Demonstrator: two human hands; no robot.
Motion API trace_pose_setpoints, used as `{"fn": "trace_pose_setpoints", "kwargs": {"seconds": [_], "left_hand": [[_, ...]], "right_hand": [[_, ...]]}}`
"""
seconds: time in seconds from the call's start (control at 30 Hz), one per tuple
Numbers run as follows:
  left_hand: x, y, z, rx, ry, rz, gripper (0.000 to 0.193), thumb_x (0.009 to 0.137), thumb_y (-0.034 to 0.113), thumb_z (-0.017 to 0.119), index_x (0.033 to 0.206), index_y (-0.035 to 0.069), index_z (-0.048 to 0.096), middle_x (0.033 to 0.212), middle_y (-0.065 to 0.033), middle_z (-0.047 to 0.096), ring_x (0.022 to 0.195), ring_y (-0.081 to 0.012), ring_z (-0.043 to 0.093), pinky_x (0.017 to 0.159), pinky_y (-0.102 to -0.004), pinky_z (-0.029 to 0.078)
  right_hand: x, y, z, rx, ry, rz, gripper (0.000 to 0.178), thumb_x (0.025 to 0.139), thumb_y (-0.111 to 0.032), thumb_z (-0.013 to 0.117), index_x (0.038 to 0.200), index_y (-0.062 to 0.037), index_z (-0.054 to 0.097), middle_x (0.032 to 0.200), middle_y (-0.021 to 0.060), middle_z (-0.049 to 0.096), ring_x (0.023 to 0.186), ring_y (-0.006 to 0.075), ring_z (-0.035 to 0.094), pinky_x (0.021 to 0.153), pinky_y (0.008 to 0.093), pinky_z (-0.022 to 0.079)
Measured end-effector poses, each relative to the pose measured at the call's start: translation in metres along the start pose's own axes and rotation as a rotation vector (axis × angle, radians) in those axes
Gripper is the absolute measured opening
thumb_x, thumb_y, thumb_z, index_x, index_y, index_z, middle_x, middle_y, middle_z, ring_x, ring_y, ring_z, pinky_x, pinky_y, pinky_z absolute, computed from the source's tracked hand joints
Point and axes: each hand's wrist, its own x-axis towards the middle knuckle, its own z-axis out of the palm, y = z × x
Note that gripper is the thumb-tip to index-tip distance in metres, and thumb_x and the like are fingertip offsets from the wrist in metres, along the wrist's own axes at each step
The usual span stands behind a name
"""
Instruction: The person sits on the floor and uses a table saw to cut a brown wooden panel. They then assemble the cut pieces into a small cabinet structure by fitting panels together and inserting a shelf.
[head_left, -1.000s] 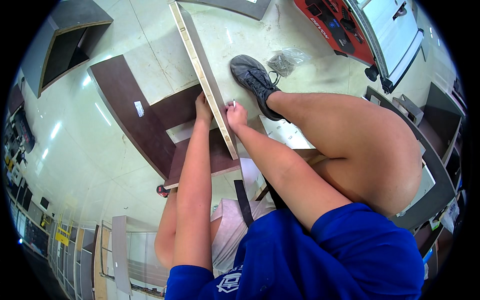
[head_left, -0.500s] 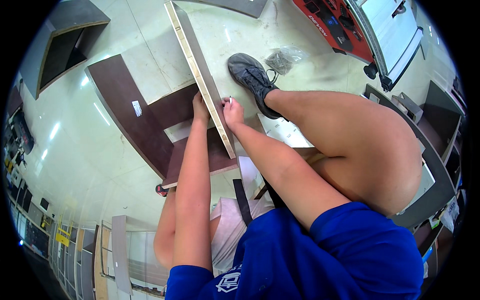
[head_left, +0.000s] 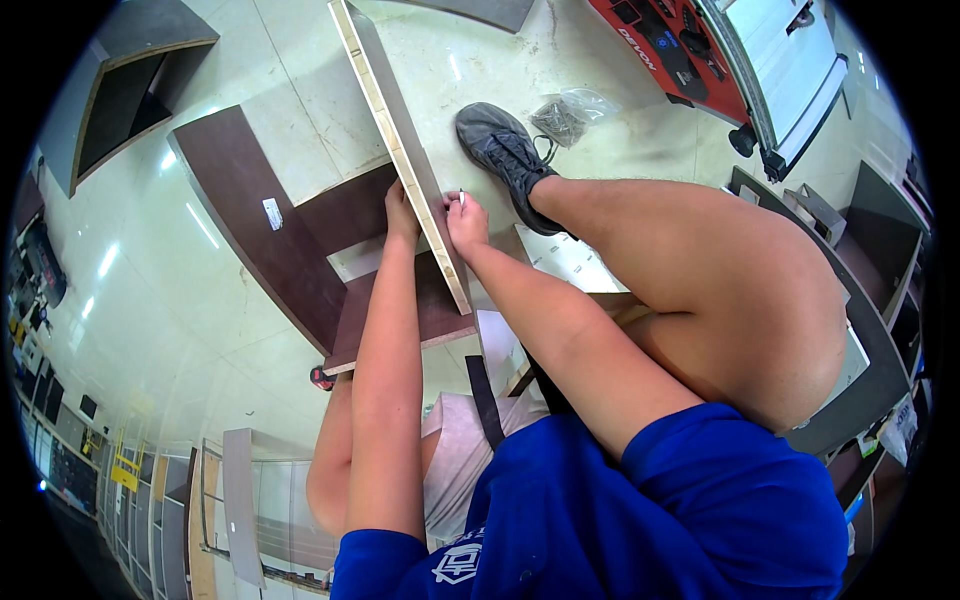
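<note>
A brown board (head_left: 405, 165) with a pale raw wood edge stands upright between my two hands. It is part of a brown cabinet frame whose other side panel (head_left: 250, 215) is to the left, joined by brown crosspieces. My left hand (head_left: 401, 213) reaches inside the frame, at the board's left face by a crosspiece; its fingertips are hidden. On the board's right face, my right hand (head_left: 468, 224) is closed, pinching a slim white pen-like stick (head_left: 461, 199). Most of the stick is hidden in the fingers.
My shoe (head_left: 500, 150) is planted right of the board, beside a clear plastic bag of small hardware (head_left: 565, 115). A red-and-black machine (head_left: 670, 50) stands at the far right. A dark open cabinet box (head_left: 125, 100) is at far left, and a red-and-black tool (head_left: 322, 378) lies near my left forearm.
</note>
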Motion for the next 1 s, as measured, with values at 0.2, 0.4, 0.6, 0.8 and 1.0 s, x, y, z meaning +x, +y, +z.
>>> {"fn": "trace_pose_setpoints", "kwargs": {"seconds": [0.2, 0.4, 0.6, 0.8, 1.0], "left_hand": [[0.001, -0.009, -0.002, -0.033, 0.016, 0.030, 0.025, 0.098, 0.006, 0.049, 0.114, -0.007, 0.063, 0.098, -0.0092, 0.069, 0.084, -0.0139, 0.062, 0.074, -0.0284, 0.051], [-0.015, -0.023, -0.001, -0.052, 0.073, 0.006, 0.029, 0.102, 0.019, 0.049, 0.104, -0.003, 0.068, 0.081, -0.0025, 0.065, 0.070, -0.0087, 0.056, 0.062, -0.0269, 0.048], [0.007, -0.083, -0.012, -0.267, 0.027, -0.043, 0.025, 0.098, 0.014, 0.052, 0.096, -0.003, 0.070, 0.079, -0.0042, 0.067, 0.067, -0.0100, 0.060, 0.060, -0.0281, 0.049], [-0.002, -0.062, -0.010, 0.018, 0.099, -0.015, 0.023, 0.093, 0.010, 0.055, 0.097, -0.006, 0.070, 0.082, -0.0090, 0.071, 0.070, -0.0123, 0.063, 0.063, -0.0297, 0.051], [-0.017, -0.041, -0.006, 0.058, 0.116, -0.014, 0.021, 0.091, 0.007, 0.057, 0.099, -0.007, 0.071, 0.083, -0.0106, 0.072, 0.071, -0.0121, 0.063, 0.064, -0.0302, 0.052]], "right_hand": [[0.008, 0.013, 0.006, 0.052, -0.027, 0.023, 0.027, 0.096, -0.011, 0.046, 0.110, 0.0014, 0.065, 0.098, 0.0140, 0.073, 0.091, 0.0223, 0.070, 0.083, 0.0336, 0.054], [0.021, 0.008, 0.002, 0.269, -0.079, 0.148, 0.027, 0.096, -0.008, 0.044, 0.113, 0.0031, 0.062, 0.100, 0.0143, 0.072, 0.094, 0.0237, 0.069, 0.086, 0.0342, 0.053], [0.029, 0.022, 0.015, 0.249, -0.083, 0.109, 0.029, 0.098, -0.009, 0.043, 0.117, 0.0055, 0.061, 0.105, 0.0158, 0.071, 0.098, 0.0225, 0.069, 0.089, 0.0333, 0.053], [0.020, 0.001, 0.011, 0.113, 0.014, 0.056, 0.029, 0.092, -0.013, 0.048, 0.109, 0.0005, 0.067, 0.100, 0.0155, 0.073, 0.098, 0.0291, 0.069, 0.091, 0.0375, 0.052], [0.023, 0.010, 0.016, 0.172, 0.005, 0.054, 0.029, 0.092, -0.012, 0.048, 0.110, 0.0003, 0.067, 0.101, 0.0156, 0.073, 0.099, 0.0300, 0.069, 0.091, 0.0379, 0.052]]}}
